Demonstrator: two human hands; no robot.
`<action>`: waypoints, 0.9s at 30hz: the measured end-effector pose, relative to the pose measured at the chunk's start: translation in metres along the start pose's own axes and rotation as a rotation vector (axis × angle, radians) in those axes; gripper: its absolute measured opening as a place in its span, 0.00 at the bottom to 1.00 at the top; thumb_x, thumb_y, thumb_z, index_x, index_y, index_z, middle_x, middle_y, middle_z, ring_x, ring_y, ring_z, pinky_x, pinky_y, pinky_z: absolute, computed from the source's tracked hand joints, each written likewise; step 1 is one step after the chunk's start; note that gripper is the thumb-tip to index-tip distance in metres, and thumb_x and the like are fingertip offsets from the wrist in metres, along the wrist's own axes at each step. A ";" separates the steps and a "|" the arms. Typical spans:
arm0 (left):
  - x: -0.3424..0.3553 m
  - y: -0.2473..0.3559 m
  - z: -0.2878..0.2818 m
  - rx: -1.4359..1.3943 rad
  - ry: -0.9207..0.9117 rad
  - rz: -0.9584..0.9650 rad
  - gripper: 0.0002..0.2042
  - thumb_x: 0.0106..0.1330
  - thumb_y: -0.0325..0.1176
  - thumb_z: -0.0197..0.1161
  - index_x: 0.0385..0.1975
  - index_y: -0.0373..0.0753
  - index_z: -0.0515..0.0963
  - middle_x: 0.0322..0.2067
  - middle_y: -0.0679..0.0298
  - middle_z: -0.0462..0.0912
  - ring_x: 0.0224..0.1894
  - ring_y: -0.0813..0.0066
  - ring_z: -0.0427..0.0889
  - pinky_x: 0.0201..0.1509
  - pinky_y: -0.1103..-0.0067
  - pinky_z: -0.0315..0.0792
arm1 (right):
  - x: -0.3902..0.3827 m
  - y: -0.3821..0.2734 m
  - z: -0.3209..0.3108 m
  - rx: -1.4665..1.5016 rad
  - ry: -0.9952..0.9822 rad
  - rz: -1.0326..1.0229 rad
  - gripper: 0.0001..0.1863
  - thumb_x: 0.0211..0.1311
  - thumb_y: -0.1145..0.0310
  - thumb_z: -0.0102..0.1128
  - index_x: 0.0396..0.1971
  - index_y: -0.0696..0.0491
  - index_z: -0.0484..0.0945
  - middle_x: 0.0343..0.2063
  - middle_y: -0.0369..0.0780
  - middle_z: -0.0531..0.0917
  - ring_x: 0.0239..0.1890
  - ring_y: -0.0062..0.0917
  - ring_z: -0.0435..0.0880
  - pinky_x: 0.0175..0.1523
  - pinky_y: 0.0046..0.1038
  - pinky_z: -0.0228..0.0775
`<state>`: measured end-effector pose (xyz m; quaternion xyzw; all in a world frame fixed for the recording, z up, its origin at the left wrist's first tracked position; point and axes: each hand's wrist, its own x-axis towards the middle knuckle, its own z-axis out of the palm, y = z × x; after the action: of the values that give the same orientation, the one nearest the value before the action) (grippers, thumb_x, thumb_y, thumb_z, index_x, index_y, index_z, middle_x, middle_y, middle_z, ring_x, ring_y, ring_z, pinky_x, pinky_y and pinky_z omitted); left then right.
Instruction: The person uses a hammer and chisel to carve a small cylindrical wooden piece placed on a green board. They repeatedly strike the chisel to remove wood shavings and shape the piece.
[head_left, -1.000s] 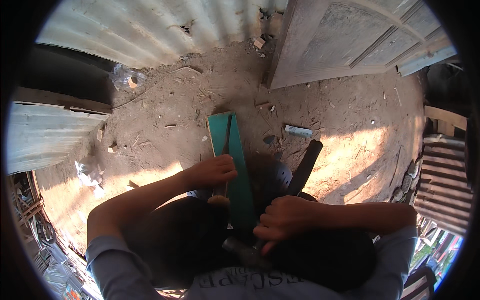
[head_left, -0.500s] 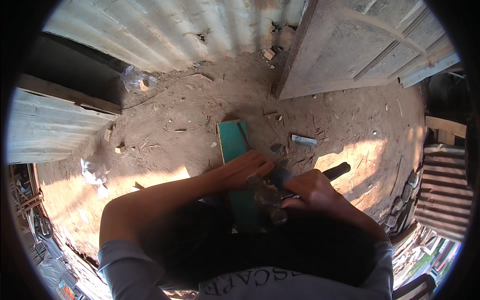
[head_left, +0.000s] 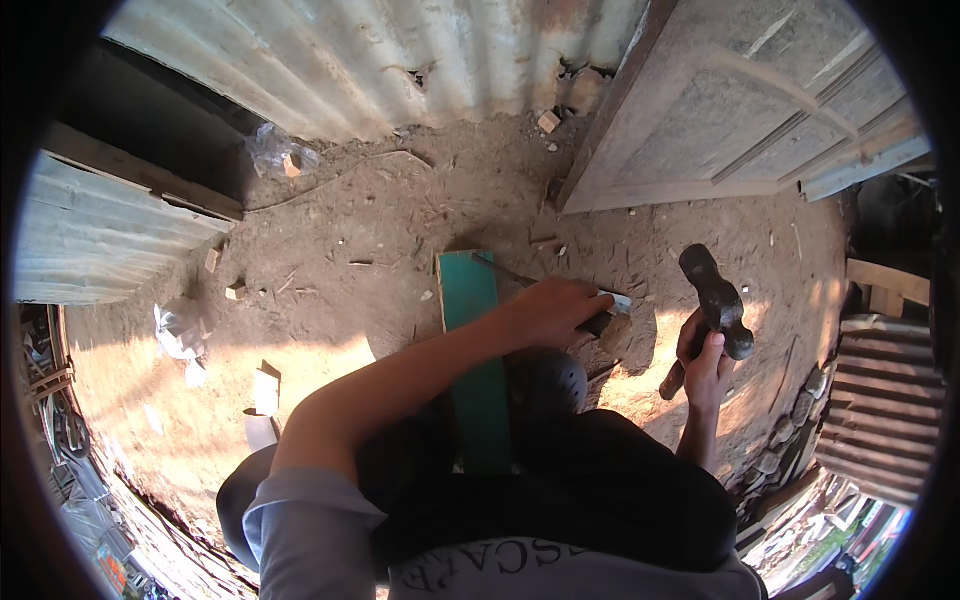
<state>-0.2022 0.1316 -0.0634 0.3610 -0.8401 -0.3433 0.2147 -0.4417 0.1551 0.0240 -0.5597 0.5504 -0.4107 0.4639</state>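
A ball-peen hammer (head_left: 716, 292) with a dark metal head is in my right hand (head_left: 706, 362), fingers wrapped round its handle, well to the right of the board. My left hand (head_left: 558, 312) is closed around a chisel (head_left: 512, 274), whose thin shaft slants up and left to the far end of a green board (head_left: 467, 300). Its dark handle sticks out to the right of the hand. The board runs lengthwise toward me, its near end between my legs, and my left forearm crosses over it. A dark shoe with holes (head_left: 566, 384) sits beside the board.
Dirt ground (head_left: 370, 230) with scattered wood chips surrounds the board. A corrugated metal wall (head_left: 330, 70) stands at the far side, and a wooden door (head_left: 740, 110) leans at far right. Small wood blocks (head_left: 549, 121) and a white plastic bag (head_left: 180, 330) lie about.
My right hand has swung the hammer away to the right, from close beside my left hand. The left hand has shifted right with the chisel, which now slants more across the board.
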 end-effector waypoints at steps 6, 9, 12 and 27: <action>0.020 -0.004 0.010 -0.031 0.092 -0.085 0.25 0.47 0.36 0.67 0.47 0.39 0.73 0.37 0.55 0.78 0.42 0.54 0.79 0.45 0.63 0.73 | 0.008 0.001 0.001 -0.140 -0.070 -0.166 0.22 0.71 0.50 0.44 0.29 0.55 0.68 0.11 0.31 0.65 0.11 0.11 0.57 0.17 0.17 0.46; 0.023 -0.006 0.002 -0.072 0.109 -0.080 0.24 0.45 0.35 0.67 0.45 0.38 0.74 0.36 0.54 0.79 0.41 0.53 0.79 0.45 0.64 0.73 | 0.006 -0.006 0.012 -0.181 0.073 -0.183 0.19 0.73 0.54 0.42 0.31 0.55 0.68 0.11 0.30 0.63 0.11 0.10 0.56 0.16 0.17 0.45; 0.024 -0.001 0.005 -0.044 0.163 0.019 0.22 0.45 0.36 0.67 0.42 0.38 0.74 0.30 0.58 0.80 0.37 0.58 0.82 0.39 0.66 0.76 | 0.011 -0.010 0.007 -0.114 0.021 -0.195 0.18 0.74 0.55 0.40 0.32 0.55 0.68 0.11 0.29 0.62 0.10 0.10 0.55 0.15 0.16 0.44; 0.040 -0.010 0.017 -0.048 0.227 -0.135 0.25 0.44 0.39 0.66 0.45 0.37 0.75 0.31 0.52 0.81 0.37 0.52 0.82 0.40 0.62 0.74 | -0.010 -0.011 0.002 -0.080 0.482 -0.223 0.19 0.75 0.54 0.37 0.42 0.56 0.67 0.12 0.30 0.60 0.10 0.11 0.55 0.14 0.17 0.45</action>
<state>-0.2336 0.1037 -0.0775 0.4480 -0.7758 -0.3338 0.2934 -0.4377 0.1644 0.0351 -0.5210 0.5954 -0.5586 0.2490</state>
